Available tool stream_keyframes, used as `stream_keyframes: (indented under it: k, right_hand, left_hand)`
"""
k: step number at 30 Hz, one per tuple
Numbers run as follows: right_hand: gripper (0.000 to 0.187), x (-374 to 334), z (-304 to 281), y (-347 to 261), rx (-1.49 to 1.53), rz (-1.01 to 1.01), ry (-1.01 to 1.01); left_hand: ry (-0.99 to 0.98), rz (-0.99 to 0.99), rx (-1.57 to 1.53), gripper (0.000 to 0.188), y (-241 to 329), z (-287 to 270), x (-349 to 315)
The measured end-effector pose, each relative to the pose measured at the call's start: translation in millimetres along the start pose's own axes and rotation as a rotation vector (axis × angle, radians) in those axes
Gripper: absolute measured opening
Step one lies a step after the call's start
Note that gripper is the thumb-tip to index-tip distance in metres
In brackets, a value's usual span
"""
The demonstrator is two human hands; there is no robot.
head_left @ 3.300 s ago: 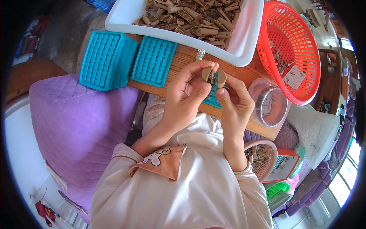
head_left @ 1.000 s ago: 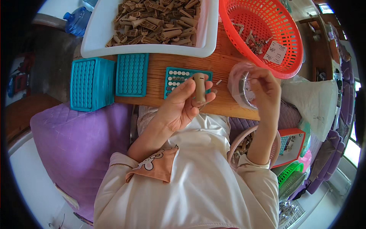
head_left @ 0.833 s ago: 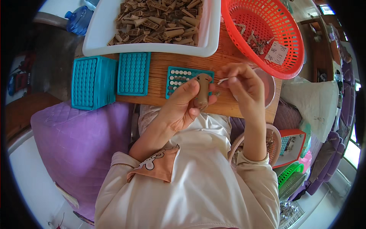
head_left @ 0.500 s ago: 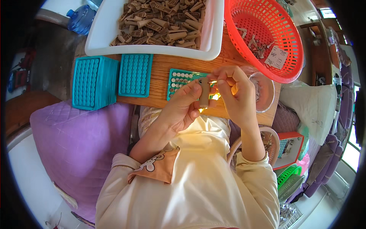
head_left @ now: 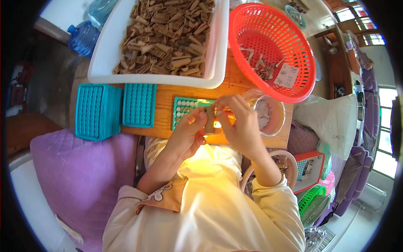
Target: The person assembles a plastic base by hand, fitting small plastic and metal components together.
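Note:
Between thumb and fingers, my left hand (head_left: 184,132) grips a brown plastic casing (head_left: 210,123), held roughly upright above the table edge. My right hand (head_left: 240,126) is closed in a pinch against the casing's upper right side. Whatever small part its fingertips hold is too small to make out. Behind the hands lies a green tray (head_left: 178,110) with rows of small round whitish pieces, partly covered by my fingers. A clear pinkish bowl (head_left: 278,119) with pale small pieces stands just right of my right hand.
A white bin (head_left: 155,80) heaped with brown casings (head_left: 168,46) fills the back of the table. Right of it stands a red basket (head_left: 308,80) with small metal parts. Teal trays are stacked (head_left: 88,111) at left, beside another teal tray (head_left: 139,105). A purple cushion (head_left: 79,176) sits lower left.
The view has shifted, so the table and bins appear lower and further left. Both hands stay together on the casing, the right fingertips still pinched at its upper side.

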State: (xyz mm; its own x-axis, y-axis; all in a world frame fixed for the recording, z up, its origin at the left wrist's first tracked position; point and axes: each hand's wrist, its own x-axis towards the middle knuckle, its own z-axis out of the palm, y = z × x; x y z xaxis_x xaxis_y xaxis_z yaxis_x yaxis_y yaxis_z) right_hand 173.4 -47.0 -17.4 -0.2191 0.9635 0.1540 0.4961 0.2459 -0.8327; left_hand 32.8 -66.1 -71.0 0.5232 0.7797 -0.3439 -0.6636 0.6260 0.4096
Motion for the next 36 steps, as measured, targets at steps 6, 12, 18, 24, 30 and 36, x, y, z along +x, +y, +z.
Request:
stream_keyframes:
  k: [6, 12, 18, 24, 30, 36]
  right_hand:
    - [0.009, 1.8, 0.5, 0.8, 0.029, -0.035, 0.000]
    - [0.008, 2.3, 2.8, 15.2, 0.072, 0.048, -0.028]
    - [0.009, 1.8, -8.2, 19.5, 0.091, 0.097, -0.062]
    - [0.009, 2.1, -15.4, 18.4, 0.071, 0.072, -0.013]
    - [0.009, -11.3, -13.7, 21.9, 0.071, 0.070, -0.012]
    - [0.012, -24.8, -48.6, 19.3, 0.238, 0.012, -0.192]
  left_hand:
    - [-0.012, 0.059, 0.040, 0.035, -1.4, -4.6, 6.0]
    - [0.041, 0.038, 0.216, 0.025, 2.8, -2.3, 7.5]
    - [0.014, -0.060, 0.050, 0.028, -0.2, -0.4, 15.6]
    - [-0.033, -0.059, 0.036, 0.028, -1.3, 6.9, 19.7]
    - [-0.027, -0.093, 0.116, 0.029, -4.0, 4.7, 20.6]
    - [-0.230, -0.215, 0.031, 0.042, -18.8, 12.1, 12.1]
